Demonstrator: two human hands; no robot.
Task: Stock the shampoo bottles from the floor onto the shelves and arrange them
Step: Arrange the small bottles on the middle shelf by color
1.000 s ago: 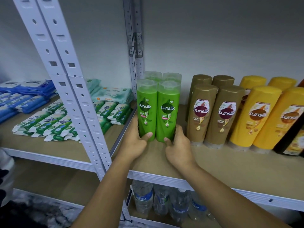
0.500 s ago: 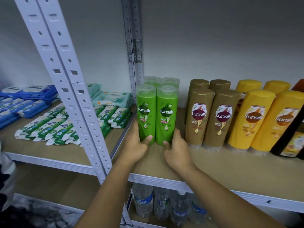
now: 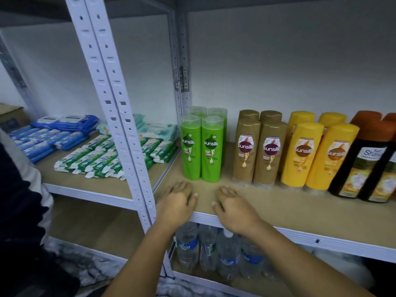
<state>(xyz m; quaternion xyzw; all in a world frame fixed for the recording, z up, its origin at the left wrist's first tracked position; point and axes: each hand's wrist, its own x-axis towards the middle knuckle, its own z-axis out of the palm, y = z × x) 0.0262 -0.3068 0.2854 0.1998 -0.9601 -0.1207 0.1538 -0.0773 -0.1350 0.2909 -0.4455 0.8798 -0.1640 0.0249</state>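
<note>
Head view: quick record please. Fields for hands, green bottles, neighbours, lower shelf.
left hand: open, flat over shelf front, clear of the bottles
right hand: open, flat beside the left, holding nothing
green bottles: four, upright, two by two, at shelf's left end
neighbours: brown bottles, then yellow bottles to the right
below: water bottles

Both arms reach forward, side by side. Left hand and right hand palm down, fingers loose, holding nothing, slightly apart.
</note>
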